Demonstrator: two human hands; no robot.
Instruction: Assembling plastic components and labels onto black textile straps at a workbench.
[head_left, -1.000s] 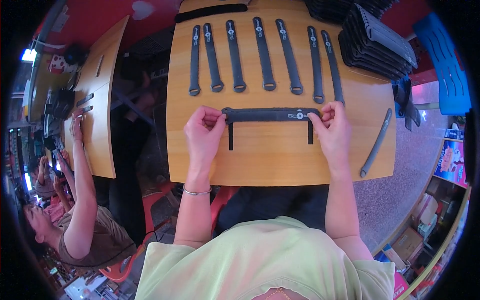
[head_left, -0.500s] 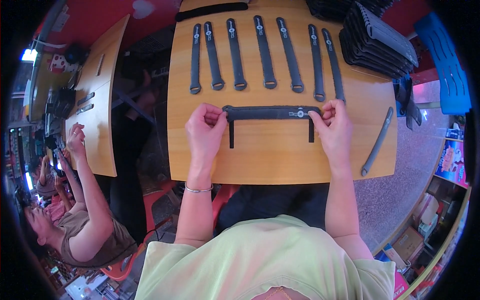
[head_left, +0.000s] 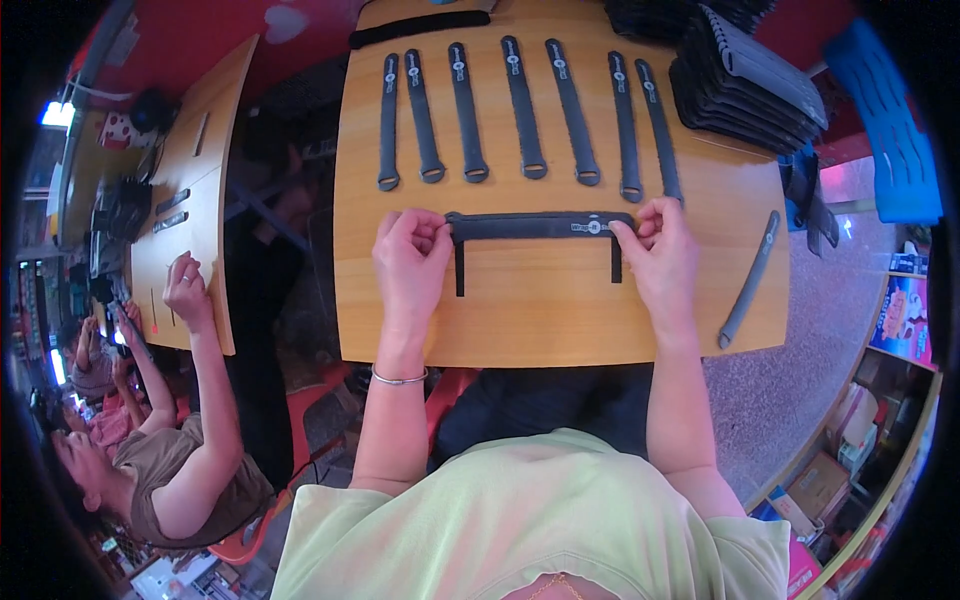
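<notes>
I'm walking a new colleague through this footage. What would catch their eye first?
Probably the two hands, left hand and right hand, pinching the ends of a dark strap laid crosswise on the wooden table. Behind it, a row of similar straps lies side by side, with a dark stack at the far right.

Two hands pinch a dark strap flat at the frame's centre.

The left hand and right hand grip opposite ends of the strap on the wooden table (seven similar straps lie in a row above).
</notes>
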